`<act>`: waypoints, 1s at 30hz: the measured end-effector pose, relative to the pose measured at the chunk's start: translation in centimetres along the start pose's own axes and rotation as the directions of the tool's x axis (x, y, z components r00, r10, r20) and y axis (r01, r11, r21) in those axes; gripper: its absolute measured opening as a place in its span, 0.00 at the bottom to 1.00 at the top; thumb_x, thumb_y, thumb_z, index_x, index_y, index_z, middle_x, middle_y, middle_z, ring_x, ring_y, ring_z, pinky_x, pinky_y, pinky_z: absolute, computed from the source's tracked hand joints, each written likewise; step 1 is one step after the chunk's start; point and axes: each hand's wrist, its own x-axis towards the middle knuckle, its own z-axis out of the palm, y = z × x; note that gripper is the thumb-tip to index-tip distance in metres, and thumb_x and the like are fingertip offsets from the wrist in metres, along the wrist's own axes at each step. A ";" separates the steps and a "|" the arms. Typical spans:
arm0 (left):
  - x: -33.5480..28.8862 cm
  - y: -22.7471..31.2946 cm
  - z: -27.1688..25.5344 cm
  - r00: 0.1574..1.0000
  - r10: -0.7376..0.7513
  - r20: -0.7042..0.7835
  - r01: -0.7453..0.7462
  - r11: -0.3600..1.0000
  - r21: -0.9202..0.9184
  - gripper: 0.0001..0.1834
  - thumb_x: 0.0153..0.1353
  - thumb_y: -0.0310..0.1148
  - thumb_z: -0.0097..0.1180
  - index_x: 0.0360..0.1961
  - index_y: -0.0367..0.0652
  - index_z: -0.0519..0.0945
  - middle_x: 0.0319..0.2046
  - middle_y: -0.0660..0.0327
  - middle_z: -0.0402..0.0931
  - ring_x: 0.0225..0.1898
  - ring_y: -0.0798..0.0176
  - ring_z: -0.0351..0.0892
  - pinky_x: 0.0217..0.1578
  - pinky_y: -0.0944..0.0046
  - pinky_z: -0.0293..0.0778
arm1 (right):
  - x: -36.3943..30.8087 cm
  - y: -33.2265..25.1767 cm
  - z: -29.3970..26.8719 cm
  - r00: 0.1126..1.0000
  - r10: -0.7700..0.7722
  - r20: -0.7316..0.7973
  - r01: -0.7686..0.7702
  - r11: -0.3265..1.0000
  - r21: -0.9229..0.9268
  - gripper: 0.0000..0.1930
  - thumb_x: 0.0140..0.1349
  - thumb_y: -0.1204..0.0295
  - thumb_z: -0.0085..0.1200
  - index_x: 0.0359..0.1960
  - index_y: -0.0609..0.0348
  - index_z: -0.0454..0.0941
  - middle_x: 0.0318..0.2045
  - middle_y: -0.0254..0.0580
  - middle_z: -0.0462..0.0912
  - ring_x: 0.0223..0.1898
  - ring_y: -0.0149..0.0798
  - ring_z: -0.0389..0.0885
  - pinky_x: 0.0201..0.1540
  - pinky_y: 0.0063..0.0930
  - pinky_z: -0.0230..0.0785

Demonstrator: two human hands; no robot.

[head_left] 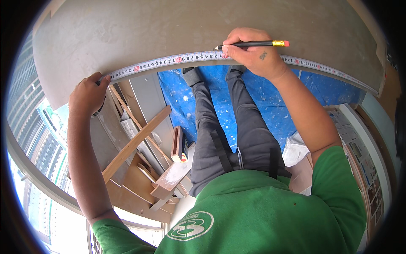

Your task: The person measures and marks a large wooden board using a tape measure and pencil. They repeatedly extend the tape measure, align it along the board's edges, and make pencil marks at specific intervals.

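Note:
A large grey-brown board (139, 31) spans the top of the view. Along its near edge runs a white tape measure blade (165, 62), stretched out to the board's right end. My left hand (87, 94) is closed on the tape measure at the blade's left end; the palm hides most of what it grips there. Between the thumb and fingers of my right hand (253, 53) is a black pencil (249, 44) with a pink eraser. Its tip points left and rests at or just above the board, beside the blade. The right hand's lower side lies over part of the blade.
Below the board, a paint-spotted blue sheet (171, 97) covers the floor under my feet. Wooden strips (135, 144) and offcuts lean and lie at the left, beside a window (38, 139). A white bag (295, 149) and a panel edge (368, 144) are at the right.

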 end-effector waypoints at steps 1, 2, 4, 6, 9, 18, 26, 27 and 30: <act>0.0 0.0 0.0 1.000 0.001 -0.004 -0.001 1.000 0.001 0.26 0.72 0.57 0.44 0.58 0.54 0.82 0.48 0.53 0.84 0.53 0.51 0.82 0.55 0.50 0.76 | 0.0 0.0 0.0 1.000 0.001 -0.012 0.000 1.000 0.009 0.03 0.60 0.81 0.63 0.31 0.65 0.81 0.29 0.36 0.83 0.30 0.28 0.78 0.33 0.23 0.70; 0.0 0.0 0.0 1.000 0.001 -0.003 -0.001 1.000 0.001 0.26 0.72 0.57 0.44 0.58 0.54 0.82 0.48 0.53 0.84 0.53 0.51 0.82 0.55 0.50 0.76 | 0.0 0.1 0.0 1.000 -0.011 -0.011 0.011 1.000 0.009 0.03 0.60 0.81 0.63 0.31 0.65 0.81 0.29 0.36 0.83 0.30 0.28 0.78 0.33 0.23 0.70; -0.1 0.0 -0.1 1.000 0.001 -0.002 -0.001 1.000 -0.001 0.26 0.72 0.57 0.44 0.58 0.54 0.82 0.48 0.53 0.84 0.53 0.51 0.82 0.55 0.50 0.76 | 0.0 0.2 0.0 0.999 -0.035 -0.009 0.035 0.999 0.009 0.03 0.60 0.81 0.63 0.31 0.65 0.81 0.29 0.36 0.83 0.30 0.28 0.78 0.33 0.23 0.70; 0.0 0.0 0.0 1.000 -0.002 0.005 0.002 1.000 -0.002 0.26 0.72 0.57 0.44 0.58 0.55 0.82 0.48 0.54 0.84 0.53 0.51 0.82 0.55 0.50 0.76 | -0.1 0.1 0.0 1.000 -0.019 0.005 0.019 1.000 0.007 0.03 0.60 0.81 0.63 0.31 0.65 0.81 0.29 0.36 0.83 0.30 0.28 0.78 0.33 0.23 0.70; 0.0 0.0 0.0 1.000 -0.003 0.011 0.003 1.000 -0.005 0.26 0.72 0.57 0.44 0.58 0.54 0.82 0.49 0.54 0.84 0.53 0.51 0.82 0.55 0.50 0.76 | 0.0 0.0 0.0 1.000 -0.010 -0.004 0.010 1.000 0.002 0.03 0.59 0.82 0.63 0.31 0.65 0.81 0.29 0.36 0.83 0.30 0.28 0.78 0.33 0.23 0.71; -0.1 0.1 -0.2 1.000 -0.003 0.004 0.003 1.000 0.003 0.26 0.71 0.57 0.44 0.58 0.55 0.81 0.49 0.54 0.84 0.54 0.51 0.82 0.55 0.51 0.75 | -0.1 0.0 0.0 1.000 0.013 0.000 -0.013 0.999 0.030 0.02 0.59 0.82 0.63 0.32 0.66 0.81 0.29 0.37 0.83 0.31 0.27 0.78 0.34 0.22 0.71; 0.0 -0.2 0.3 1.000 0.010 -0.019 -0.010 1.000 -0.006 0.26 0.71 0.57 0.44 0.58 0.54 0.81 0.49 0.54 0.84 0.54 0.50 0.82 0.55 0.50 0.75 | -0.1 -0.2 -0.4 0.993 0.062 -0.104 -0.047 0.988 0.145 0.03 0.61 0.75 0.62 0.32 0.62 0.81 0.28 0.33 0.83 0.29 0.25 0.78 0.33 0.22 0.71; 0.0 -0.3 0.3 1.000 0.006 -0.019 -0.006 1.000 -0.013 0.26 0.71 0.57 0.44 0.58 0.54 0.81 0.49 0.54 0.84 0.54 0.50 0.82 0.55 0.50 0.75 | -0.2 -0.3 -0.6 0.991 0.068 -0.113 -0.051 0.988 0.143 0.04 0.62 0.75 0.61 0.33 0.62 0.81 0.28 0.32 0.83 0.29 0.25 0.77 0.33 0.21 0.71; 0.0 -0.3 0.4 0.999 0.017 -0.027 -0.017 1.000 -0.017 0.25 0.72 0.56 0.44 0.57 0.54 0.81 0.49 0.54 0.83 0.55 0.50 0.81 0.56 0.50 0.75 | -0.7 -0.3 -0.8 0.982 0.087 -0.167 -0.050 0.976 0.212 0.05 0.65 0.74 0.61 0.37 0.63 0.81 0.30 0.32 0.83 0.31 0.25 0.78 0.34 0.21 0.71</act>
